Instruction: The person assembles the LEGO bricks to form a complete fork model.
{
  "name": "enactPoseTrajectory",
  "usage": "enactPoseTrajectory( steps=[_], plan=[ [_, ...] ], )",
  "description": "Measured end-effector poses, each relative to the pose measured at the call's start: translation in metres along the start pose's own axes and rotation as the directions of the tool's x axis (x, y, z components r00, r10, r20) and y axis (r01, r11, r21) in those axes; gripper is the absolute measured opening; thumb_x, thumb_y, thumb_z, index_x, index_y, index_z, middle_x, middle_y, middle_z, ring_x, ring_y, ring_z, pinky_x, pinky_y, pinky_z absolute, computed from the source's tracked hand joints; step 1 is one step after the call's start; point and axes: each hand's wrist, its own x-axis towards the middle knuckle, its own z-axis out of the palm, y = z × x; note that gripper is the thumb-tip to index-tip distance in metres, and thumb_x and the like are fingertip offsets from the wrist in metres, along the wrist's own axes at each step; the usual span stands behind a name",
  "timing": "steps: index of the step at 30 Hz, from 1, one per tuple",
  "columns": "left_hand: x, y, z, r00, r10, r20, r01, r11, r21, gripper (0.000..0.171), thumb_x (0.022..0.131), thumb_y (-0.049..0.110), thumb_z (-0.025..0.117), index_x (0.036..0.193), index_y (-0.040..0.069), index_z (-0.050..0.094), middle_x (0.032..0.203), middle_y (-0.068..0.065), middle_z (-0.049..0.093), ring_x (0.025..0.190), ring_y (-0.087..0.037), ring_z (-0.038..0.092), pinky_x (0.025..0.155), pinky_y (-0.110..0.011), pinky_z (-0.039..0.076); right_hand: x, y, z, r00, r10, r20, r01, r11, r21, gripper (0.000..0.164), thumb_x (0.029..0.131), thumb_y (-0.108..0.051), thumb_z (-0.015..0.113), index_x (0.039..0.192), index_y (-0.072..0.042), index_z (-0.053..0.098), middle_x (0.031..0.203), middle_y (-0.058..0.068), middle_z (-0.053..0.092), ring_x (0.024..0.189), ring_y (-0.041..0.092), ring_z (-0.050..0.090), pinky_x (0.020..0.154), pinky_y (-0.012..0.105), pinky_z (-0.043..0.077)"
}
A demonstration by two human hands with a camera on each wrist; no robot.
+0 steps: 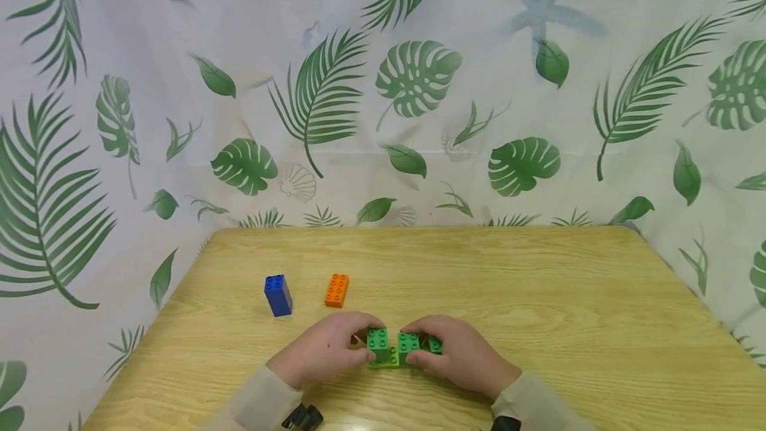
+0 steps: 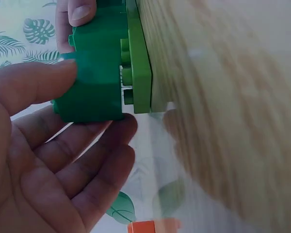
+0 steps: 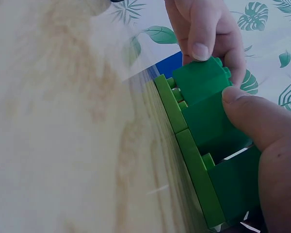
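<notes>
My left hand [image 1: 329, 348] pinches a green block [image 1: 377, 344] between thumb and fingers, over the left end of a light green studded plate [image 1: 392, 356]. In the left wrist view, a narrow gap with plate studs shows between this block and the plate. My right hand [image 1: 457, 354] pinches a second green block [image 1: 409, 346] to the right. A third green block [image 1: 435, 345] is partly hidden behind the right hand. The right wrist view shows two light green plates [image 3: 199, 179] end to end under the blocks.
A tall blue block [image 1: 278, 295] stands upright on the wooden table [image 1: 509, 271], left of the hands. An orange studded brick [image 1: 337, 290] lies between it and the left hand. A leaf-patterned cloth [image 1: 455, 138] hangs behind the table.
</notes>
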Motion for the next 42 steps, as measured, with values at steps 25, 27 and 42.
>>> enactPoseTrajectory(
  steps=[25, 27, 42],
  plan=[
    [-0.003, 0.012, 0.018, 0.998, -0.001, -0.067, 0.013, 0.982, 0.187, 0.032, 0.092, 0.022, 0.076, 0.123, 0.02, 0.065, 0.101, 0.017, 0.062, 0.087, -0.003, 0.057, 0.081, -0.029, 0.05, -0.005, 0.001, -0.002, 1.0, 0.017, 0.004, -0.017, 1.0, -0.001, 0.046, 0.092, -0.058, 0.066, 0.127, -0.028, 0.068, 0.121, -0.015, 0.065, 0.111, 0.009, 0.062, 0.094, 0.042, 0.051],
    [-0.004, 0.014, 0.018, 0.997, -0.001, -0.072, 0.017, 0.975, 0.223, 0.032, 0.092, 0.024, 0.076, 0.123, 0.02, 0.066, 0.103, 0.017, 0.063, 0.088, -0.002, 0.056, 0.083, -0.03, 0.05, -0.005, 0.001, -0.002, 1.0, 0.019, 0.008, -0.019, 1.0, 0.001, 0.045, 0.092, -0.057, 0.067, 0.127, -0.029, 0.068, 0.121, -0.016, 0.065, 0.11, 0.007, 0.061, 0.094, 0.041, 0.051],
    [0.0, 0.016, 0.014, 0.998, -0.002, -0.064, 0.024, 0.941, 0.339, 0.038, 0.091, 0.022, 0.077, 0.128, 0.013, 0.069, 0.117, 0.007, 0.068, 0.1, -0.004, 0.06, 0.092, -0.034, 0.051, 0.002, 0.001, -0.001, 0.999, 0.022, 0.033, -0.023, 1.0, 0.017, 0.041, 0.092, -0.057, 0.067, 0.124, -0.031, 0.068, 0.118, -0.019, 0.064, 0.108, 0.006, 0.061, 0.093, 0.042, 0.051]
  ],
)
